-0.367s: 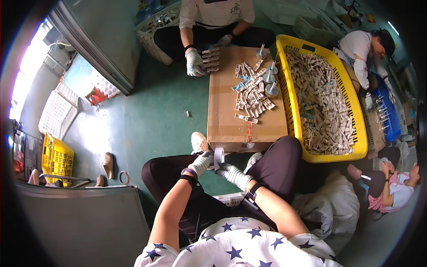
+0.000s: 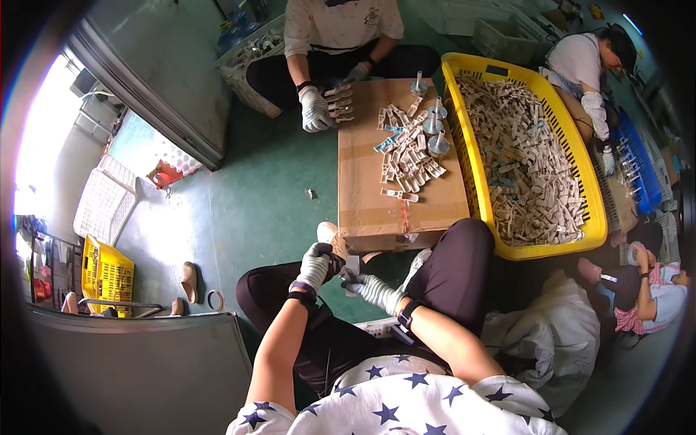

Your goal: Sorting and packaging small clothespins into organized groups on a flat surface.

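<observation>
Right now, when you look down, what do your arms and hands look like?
My left hand and right hand wear pale gloves with thin grey stripes. There's a black band around each wrist, the left band and the right band. My short sleeves are white with dark blue stars.

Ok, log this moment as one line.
Left hand: gloved, grip unclear; right hand: gloved, near pale piece; cardboard box: clips heaped on top; yellow basket: beside box, more clips inside

there's a flat-looking, small pale piece (image 2: 352, 264), its exact shape too blurred to call, showing just this side of the cardboard box (image 2: 370, 208), near its left corner
</observation>
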`<state>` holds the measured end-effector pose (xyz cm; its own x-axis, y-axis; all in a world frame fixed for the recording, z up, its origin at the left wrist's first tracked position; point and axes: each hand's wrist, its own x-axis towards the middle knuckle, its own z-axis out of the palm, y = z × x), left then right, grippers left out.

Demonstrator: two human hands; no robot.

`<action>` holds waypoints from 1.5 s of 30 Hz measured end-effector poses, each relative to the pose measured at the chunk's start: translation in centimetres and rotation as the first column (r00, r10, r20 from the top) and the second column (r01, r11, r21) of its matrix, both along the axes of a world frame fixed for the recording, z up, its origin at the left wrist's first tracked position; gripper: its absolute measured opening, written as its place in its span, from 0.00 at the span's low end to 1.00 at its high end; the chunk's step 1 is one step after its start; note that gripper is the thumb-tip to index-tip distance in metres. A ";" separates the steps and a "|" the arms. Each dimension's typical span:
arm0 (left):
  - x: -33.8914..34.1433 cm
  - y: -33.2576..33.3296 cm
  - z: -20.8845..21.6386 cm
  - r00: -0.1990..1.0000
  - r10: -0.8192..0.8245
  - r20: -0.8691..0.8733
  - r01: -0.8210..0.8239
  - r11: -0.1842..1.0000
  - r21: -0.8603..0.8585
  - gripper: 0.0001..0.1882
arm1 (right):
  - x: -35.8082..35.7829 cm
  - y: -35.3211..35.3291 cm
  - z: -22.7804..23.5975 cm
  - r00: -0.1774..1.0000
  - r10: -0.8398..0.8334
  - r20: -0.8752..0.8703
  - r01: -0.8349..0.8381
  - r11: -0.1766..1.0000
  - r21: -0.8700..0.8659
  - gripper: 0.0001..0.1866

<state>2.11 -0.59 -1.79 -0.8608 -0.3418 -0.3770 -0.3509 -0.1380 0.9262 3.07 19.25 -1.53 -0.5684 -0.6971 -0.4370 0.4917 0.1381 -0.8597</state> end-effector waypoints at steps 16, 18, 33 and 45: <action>0.7 1.8 4.2 0.722 -0.658 -0.213 0.401 0.649 -0.646 0.26 | 0.6 1.5 7.1 0.992 -0.080 0.097 0.089 0.991 -0.101 0.09; 0.6 -0.1 2.3 0.630 -0.721 -0.290 0.420 0.630 -0.654 0.28 | 0.7 1.0 8.3 0.995 0.083 -0.061 -0.083 0.997 -0.002 0.08; 0.6 0.4 -0.5 0.909 -0.405 0.098 0.151 0.539 0.828 0.10 | 0.5 -0.3 8.5 0.860 -0.005 0.510 0.146 0.960 -0.237 0.10; 0.3 1.2 0.4 0.939 -0.303 0.162 -0.020 0.423 0.906 0.11 | -10.7 8.0 14.8 0.910 0.190 -0.367 -0.158 0.981 0.116 0.14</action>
<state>2.42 0.57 -1.42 -0.6722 0.4382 -0.5968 -0.6445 -0.7431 0.1803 -7.63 27.26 13.25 -0.5743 -0.7710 -0.2754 0.0969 0.2700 -0.9580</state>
